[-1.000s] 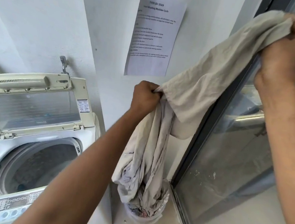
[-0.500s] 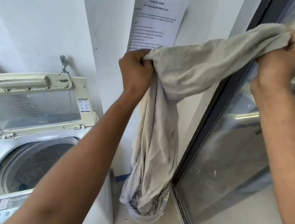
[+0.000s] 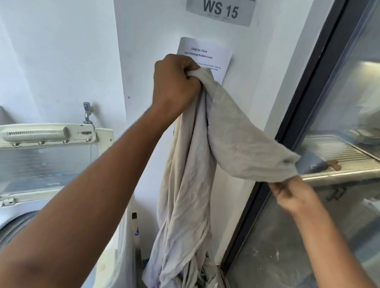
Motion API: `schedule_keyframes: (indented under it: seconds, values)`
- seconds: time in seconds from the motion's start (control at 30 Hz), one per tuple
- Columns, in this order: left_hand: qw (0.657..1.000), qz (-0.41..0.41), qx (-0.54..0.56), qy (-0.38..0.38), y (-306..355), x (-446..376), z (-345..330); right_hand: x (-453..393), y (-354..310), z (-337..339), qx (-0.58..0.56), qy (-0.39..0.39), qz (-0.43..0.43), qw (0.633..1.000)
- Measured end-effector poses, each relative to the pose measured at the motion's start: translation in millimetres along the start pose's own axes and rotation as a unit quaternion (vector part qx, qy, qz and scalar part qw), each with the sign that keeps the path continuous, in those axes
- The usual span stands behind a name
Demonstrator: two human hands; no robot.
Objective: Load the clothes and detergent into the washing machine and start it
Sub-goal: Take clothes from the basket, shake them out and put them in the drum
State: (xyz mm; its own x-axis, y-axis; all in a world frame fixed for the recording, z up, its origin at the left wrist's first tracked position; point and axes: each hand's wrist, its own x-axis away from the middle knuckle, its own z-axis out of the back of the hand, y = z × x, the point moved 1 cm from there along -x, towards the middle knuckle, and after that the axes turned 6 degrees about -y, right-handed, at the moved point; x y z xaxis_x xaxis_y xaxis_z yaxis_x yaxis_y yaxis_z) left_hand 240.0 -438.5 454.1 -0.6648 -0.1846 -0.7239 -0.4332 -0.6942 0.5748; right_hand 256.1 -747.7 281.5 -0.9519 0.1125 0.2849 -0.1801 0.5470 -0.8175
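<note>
A long beige cloth (image 3: 187, 189) hangs in front of the white wall. My left hand (image 3: 174, 85) grips its top, raised high by the paper sheet. My right hand (image 3: 294, 195) pinches a lower corner of it out to the right, near the glass door. The cloth's bottom end trails into a heap of laundry (image 3: 198, 283) on the floor. The top-load washing machine (image 3: 1, 220) stands at the lower left with its lid (image 3: 36, 154) raised and its drum open. A bottle (image 3: 135, 232), possibly detergent, stands between the machine and the cloth.
A printed sheet (image 3: 205, 56) and a "WS 15" sign (image 3: 220, 8) are stuck on the wall. A dark-framed glass door (image 3: 299, 129) runs down the right side, with a metal sink counter (image 3: 347, 156) behind it. A tap (image 3: 87, 112) sits above the machine.
My left hand has lifted the cloth's top higher up the wall. My right hand has dropped from head height to a low corner of the cloth. The view has tilted upward.
</note>
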Motion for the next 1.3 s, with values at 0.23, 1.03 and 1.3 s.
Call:
schedule_keyframes:
  seconds: [0.23,1.03,1.3]
  values:
    - [1.0,-0.009,-0.022,0.008,15,-8,11,25,36,15,0.092,-0.007,-0.006,0.996]
    - [0.992,-0.09,-0.084,-0.002,27,-9,5,37,-1,-25,0.585,-0.272,0.079,0.76]
    - [0.988,-0.124,-0.092,-0.019,41,-9,3,44,49,-99,0.482,-0.267,0.157,0.819]
